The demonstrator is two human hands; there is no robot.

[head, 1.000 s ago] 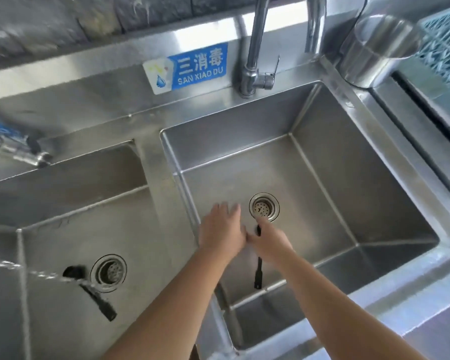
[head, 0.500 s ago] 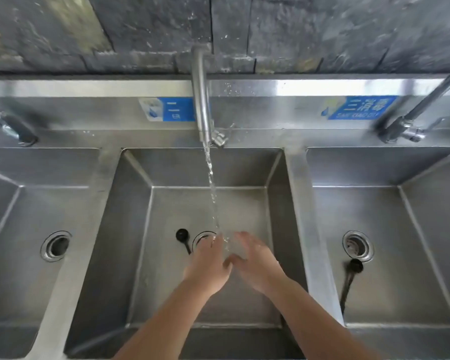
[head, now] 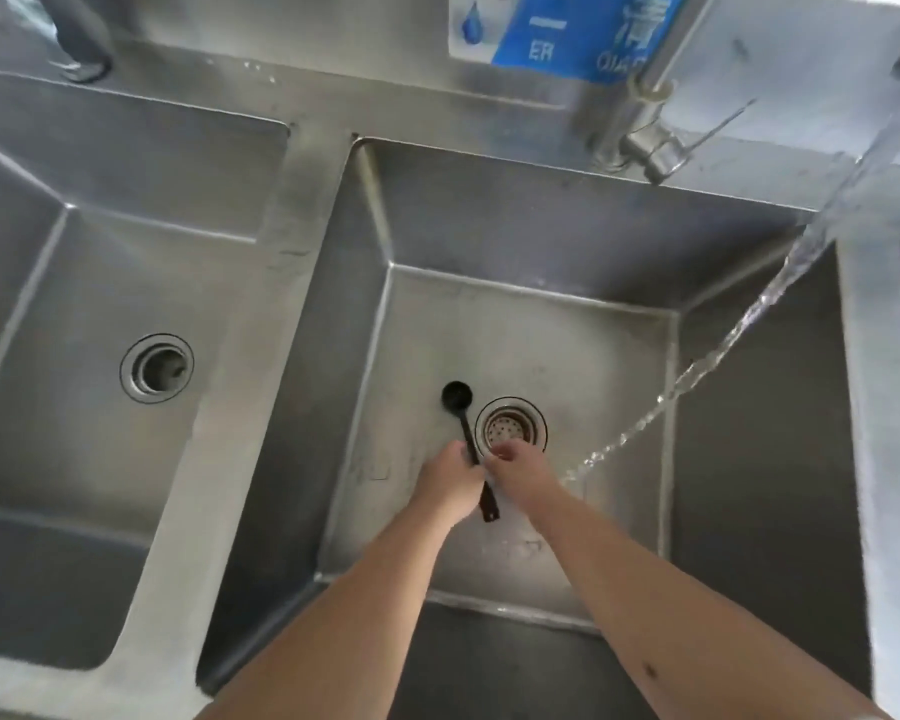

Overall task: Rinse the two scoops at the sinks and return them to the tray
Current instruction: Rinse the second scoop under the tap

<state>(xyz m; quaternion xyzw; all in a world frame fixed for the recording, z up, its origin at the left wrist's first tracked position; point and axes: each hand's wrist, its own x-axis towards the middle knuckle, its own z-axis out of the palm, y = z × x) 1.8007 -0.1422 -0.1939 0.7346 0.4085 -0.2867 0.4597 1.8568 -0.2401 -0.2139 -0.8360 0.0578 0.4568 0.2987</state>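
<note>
Down in the middle sink (head: pixel 515 241), left hand (head: pixel 450 483) fingers curl around the black scoop (head: pixel 463 423) beside the drain (head: pixel 511 427); right hand (head: pixel 520 472) fingers curl loosely, their grip unclear.

You had brushed steel sinks (head: pixel 515 241) before you, dull grey and scuffed, with a shinier metal drain strainer (head: pixel 511 429) and tap (head: pixel 640 132). The scoop (head: pixel 463 418) looked like matt black plastic. The blue label (head: pixel 557 33) looked glossy.

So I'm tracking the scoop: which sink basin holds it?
The middle basin, the one with water running in; the black scoop lies beside its drain. The left basin holds none.
</note>
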